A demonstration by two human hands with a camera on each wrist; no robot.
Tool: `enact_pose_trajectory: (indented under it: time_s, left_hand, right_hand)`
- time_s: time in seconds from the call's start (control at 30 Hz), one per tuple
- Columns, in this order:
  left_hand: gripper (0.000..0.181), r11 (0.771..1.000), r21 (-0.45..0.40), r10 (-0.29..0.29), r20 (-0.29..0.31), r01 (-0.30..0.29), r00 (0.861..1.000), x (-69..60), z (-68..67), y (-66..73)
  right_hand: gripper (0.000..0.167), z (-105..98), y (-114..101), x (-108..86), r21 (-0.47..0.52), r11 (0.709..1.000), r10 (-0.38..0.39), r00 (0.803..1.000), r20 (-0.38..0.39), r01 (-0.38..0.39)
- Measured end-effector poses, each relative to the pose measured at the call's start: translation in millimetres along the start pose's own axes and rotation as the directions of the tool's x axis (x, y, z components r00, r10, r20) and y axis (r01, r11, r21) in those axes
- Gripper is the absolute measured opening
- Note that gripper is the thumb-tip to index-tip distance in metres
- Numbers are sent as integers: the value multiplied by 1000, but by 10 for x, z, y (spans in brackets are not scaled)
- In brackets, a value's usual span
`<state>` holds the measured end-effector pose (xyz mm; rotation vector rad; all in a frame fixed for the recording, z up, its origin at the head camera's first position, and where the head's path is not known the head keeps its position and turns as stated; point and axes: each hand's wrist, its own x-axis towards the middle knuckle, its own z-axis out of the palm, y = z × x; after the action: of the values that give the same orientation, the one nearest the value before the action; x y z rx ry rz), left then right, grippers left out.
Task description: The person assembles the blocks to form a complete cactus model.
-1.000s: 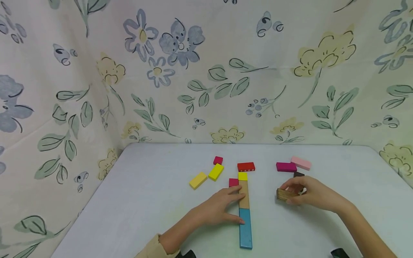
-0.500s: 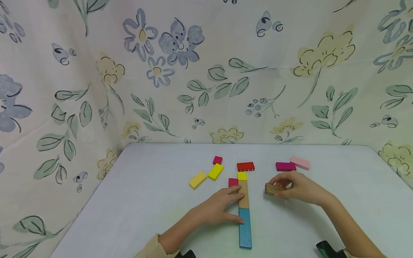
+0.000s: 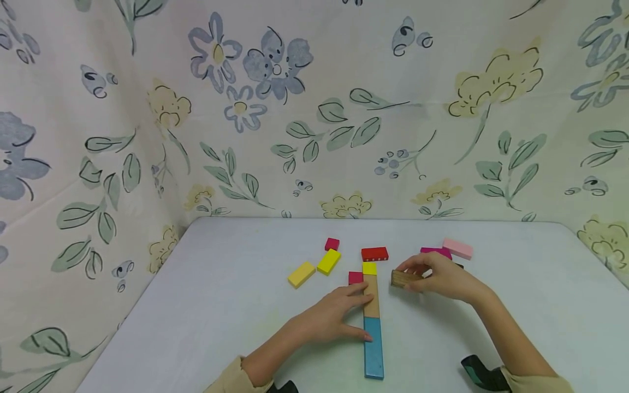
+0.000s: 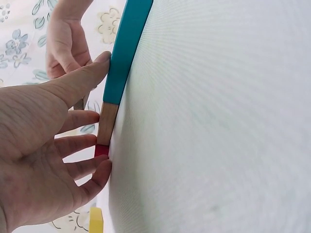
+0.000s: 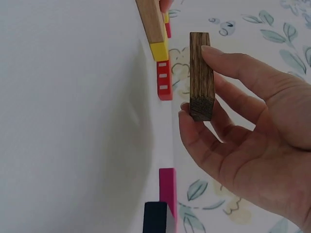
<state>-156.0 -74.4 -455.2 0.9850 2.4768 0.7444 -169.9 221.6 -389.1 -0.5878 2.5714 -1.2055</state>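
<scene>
My left hand [image 3: 329, 316] lies with spread fingers against a line of blocks: blue [image 3: 373, 349], tan [image 3: 374, 305] and yellow [image 3: 369, 268]. In the left wrist view the thumb touches the blue block [image 4: 124, 58], with fingertips beside the tan block [image 4: 107, 124] and at a crimson one [image 4: 101, 151]. That crimson block [image 3: 356, 278] abuts the line's left side. My right hand [image 3: 444, 275] pinches a dark brown wooden block [image 3: 402, 279], just right of the line. The right wrist view shows this block [image 5: 201, 73] between thumb and fingers, clear of the table.
A red block [image 3: 374, 254] with white marks sits behind the line. Two yellow blocks [image 3: 328, 262] [image 3: 302, 274] and a small crimson one [image 3: 332, 244] are back left. Magenta [image 3: 436, 251], pink [image 3: 457, 248] and black [image 5: 155, 216] blocks lie back right. Floral cloth [image 3: 344, 164] hangs behind.
My right hand has carried the brown block leftward and slightly farther back, towards the line of blocks. My left hand has stayed in place.
</scene>
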Motion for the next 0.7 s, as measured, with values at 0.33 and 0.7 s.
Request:
enact_pose_trajectory:
  time_s: [0.33,0.7]
  left_hand:
    - [80,1000,4,2,-1,-2,1000,-44,-58,93]
    - [82,1000,9,20,-7,-20,1000,9,17,-41]
  right_hand:
    - [38,30,-67,92,27,999,17,999,-27,-16]
    - [36,75,-28,111,15,1000,-6,996,-90,7]
